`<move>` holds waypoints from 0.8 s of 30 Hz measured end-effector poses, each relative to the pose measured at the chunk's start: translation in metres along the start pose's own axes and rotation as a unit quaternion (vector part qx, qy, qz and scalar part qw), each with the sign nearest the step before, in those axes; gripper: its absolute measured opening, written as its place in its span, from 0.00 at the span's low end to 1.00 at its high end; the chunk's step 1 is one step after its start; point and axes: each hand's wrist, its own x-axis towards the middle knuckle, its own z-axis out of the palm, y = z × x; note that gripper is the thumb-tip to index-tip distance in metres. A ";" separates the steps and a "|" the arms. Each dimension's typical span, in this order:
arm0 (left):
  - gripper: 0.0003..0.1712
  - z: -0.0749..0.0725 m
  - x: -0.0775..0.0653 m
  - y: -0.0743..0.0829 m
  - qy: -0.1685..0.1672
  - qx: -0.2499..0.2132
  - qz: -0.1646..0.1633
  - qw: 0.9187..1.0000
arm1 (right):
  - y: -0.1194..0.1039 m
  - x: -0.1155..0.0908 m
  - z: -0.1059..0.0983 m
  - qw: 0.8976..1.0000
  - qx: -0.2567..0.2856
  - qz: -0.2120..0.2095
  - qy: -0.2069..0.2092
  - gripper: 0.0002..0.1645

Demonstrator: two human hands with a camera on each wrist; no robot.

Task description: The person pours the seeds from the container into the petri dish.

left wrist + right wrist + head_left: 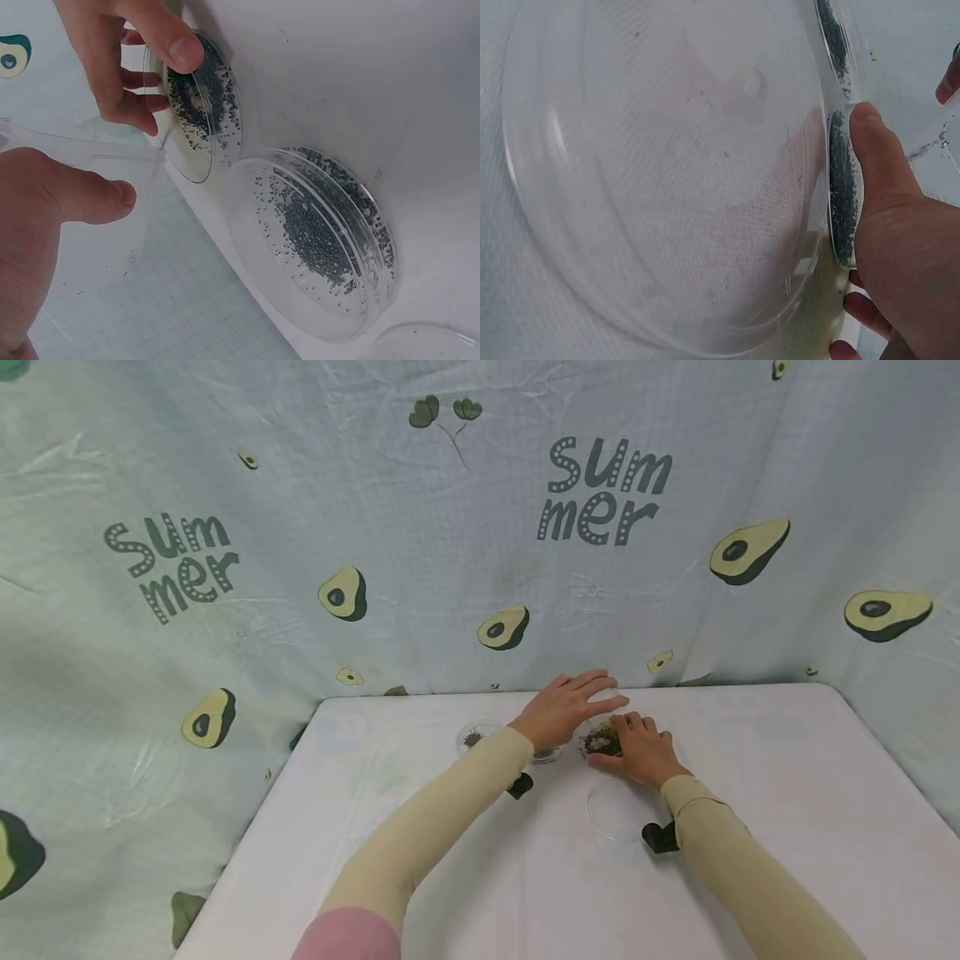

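My right hand [637, 750] grips a clear petri dish of dark granules [600, 741] by its edge, thumb on one side and fingers on the other. Dark grains crowd that dish [844, 187] in the right wrist view. Just above and to its left, my left hand [572, 710] holds a thin, clear plastic container [90, 169] with a straight rim and a corner; its full shape is hidden. A few dark grains cling to the container's wall. Beside the gripped dish stand stacked petri dishes [315, 240], also with dark granules inside, partly behind my left wrist in the head view.
Another petri dish with a small dark heap [474, 737] sits left of my left wrist. A bare clear lid [617, 810] lies on the white table [420, 860] nearer me, below my right hand. Behind the table's far edge hangs a printed curtain [420, 543].
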 end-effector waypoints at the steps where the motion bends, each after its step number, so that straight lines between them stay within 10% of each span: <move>1: 0.39 0.001 0.000 0.000 -0.001 0.003 0.001 1.000 | 0.000 0.000 0.000 1.000 -0.002 -0.001 0.000 0.55; 24: 0.50 0.009 -0.007 -0.009 -0.007 -0.095 -0.041 0.995 | -0.005 -0.005 -0.005 1.000 0.007 0.009 -0.006 0.55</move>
